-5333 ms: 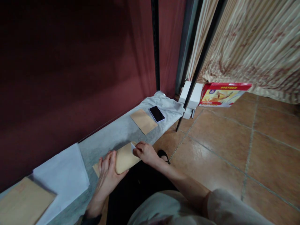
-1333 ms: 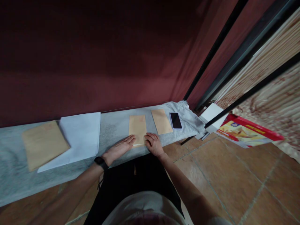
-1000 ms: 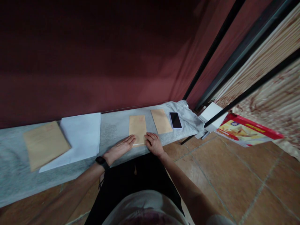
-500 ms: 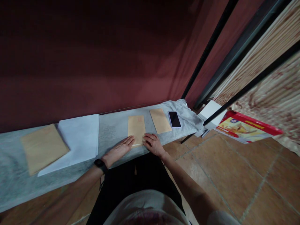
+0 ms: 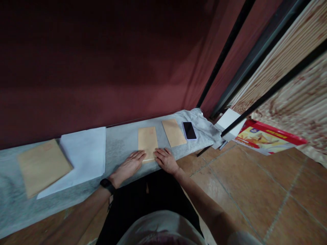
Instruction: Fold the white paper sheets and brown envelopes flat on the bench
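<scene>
A brown paper envelope (image 5: 148, 139) lies flat in front of me, with a pale strip along its near edge. My left hand (image 5: 130, 164) rests on its lower left edge, fingers stretched out. On the lower right edge lies my right hand (image 5: 165, 160), its fingers spread and slightly bent. To the right is another brown envelope (image 5: 174, 132), and beside that a dark-screened phone (image 5: 189, 130). Far left, a larger-looking stack of brown envelopes (image 5: 43, 166) partly covers white paper sheets (image 5: 84, 156).
The long narrow bench (image 5: 120, 139) has a grey cloth cover and stands against a dark red wall (image 5: 114, 68). Black metal poles (image 5: 227, 47) rise at the right. A red and yellow box (image 5: 265, 137) and a white box (image 5: 231, 122) are beyond the bench's right end.
The view has shifted slightly, so the things on the bench sit a little further left and lower. Both hands remain at the envelope's near edge.
</scene>
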`<state>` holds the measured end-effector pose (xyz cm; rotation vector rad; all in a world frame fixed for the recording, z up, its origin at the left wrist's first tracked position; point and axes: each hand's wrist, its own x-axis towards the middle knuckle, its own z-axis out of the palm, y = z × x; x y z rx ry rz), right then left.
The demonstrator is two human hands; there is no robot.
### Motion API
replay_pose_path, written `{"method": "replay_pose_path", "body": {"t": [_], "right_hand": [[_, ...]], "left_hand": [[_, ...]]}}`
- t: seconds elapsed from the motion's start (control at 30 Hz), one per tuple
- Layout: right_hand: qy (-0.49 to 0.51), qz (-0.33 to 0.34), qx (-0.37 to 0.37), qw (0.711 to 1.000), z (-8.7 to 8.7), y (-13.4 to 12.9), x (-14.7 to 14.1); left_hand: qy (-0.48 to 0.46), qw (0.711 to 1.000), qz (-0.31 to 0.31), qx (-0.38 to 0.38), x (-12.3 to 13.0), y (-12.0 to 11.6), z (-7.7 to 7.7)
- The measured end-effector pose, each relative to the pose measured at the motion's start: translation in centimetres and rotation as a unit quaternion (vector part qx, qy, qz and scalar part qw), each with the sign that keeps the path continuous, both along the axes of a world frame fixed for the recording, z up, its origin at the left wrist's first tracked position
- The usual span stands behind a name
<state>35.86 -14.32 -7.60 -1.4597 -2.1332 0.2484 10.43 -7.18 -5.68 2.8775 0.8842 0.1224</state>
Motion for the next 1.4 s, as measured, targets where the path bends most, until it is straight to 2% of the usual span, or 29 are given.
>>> {"method": "replay_pose_path", "body": {"t": [0.07,0.13,0.23,0.4,0.53,0.63,0.8,1.0,1.17,1.27,1.4], "right_hand": [[-0.001,-0.002,0.005,1.000,-0.1,-0.1,-0.1],[0.005,-0.005,0.005,1.000,-0.3,-0.2,-0.2],[0.019,-0.011,0.003,1.000,-0.4,-0.1,-0.3],[0.040,-0.021,-0.001,0.999,-0.6,0.0,-0.5],[0.039,-0.027,-0.003,0.999,-0.7,0.1,-0.7],[0.041,-0.028,-0.009,0.999,-0.7,0.2,-0.7],[0.046,-0.023,-0.011,0.999,-0.7,0.2,-0.6],[0.056,-0.019,-0.013,0.998,-0.4,0.1,-0.6],[0.060,-0.030,-0.015,0.998,-0.1,0.3,-0.4],[0.053,-0.032,-0.008,0.998,0.0,1.5,-0.3],[-0.005,-0.020,0.004,1.000,-0.3,4.9,-1.0]], "left_hand": [[-0.008,1.000,0.019,0.002,1.0,0.2,0.8],[-0.017,0.999,0.041,0.004,2.2,0.9,0.9],[-0.045,0.997,0.059,0.012,4.4,3.0,-0.2],[-0.064,0.992,0.105,0.032,7.9,7.7,-2.6],[-0.053,0.990,0.129,0.037,9.8,10.4,-3.1],[-0.035,0.990,0.132,0.036,10.4,10.9,-2.9],[-0.041,0.993,0.096,0.045,9.6,9.0,-3.1],[-0.052,0.997,0.047,0.044,7.0,5.2,-4.1],[-0.057,0.997,0.023,0.053,4.3,1.4,-4.2],[-0.069,0.996,0.006,0.058,2.8,-0.6,-4.1],[-0.079,0.995,0.012,0.054,1.9,-1.8,-3.7]]}}
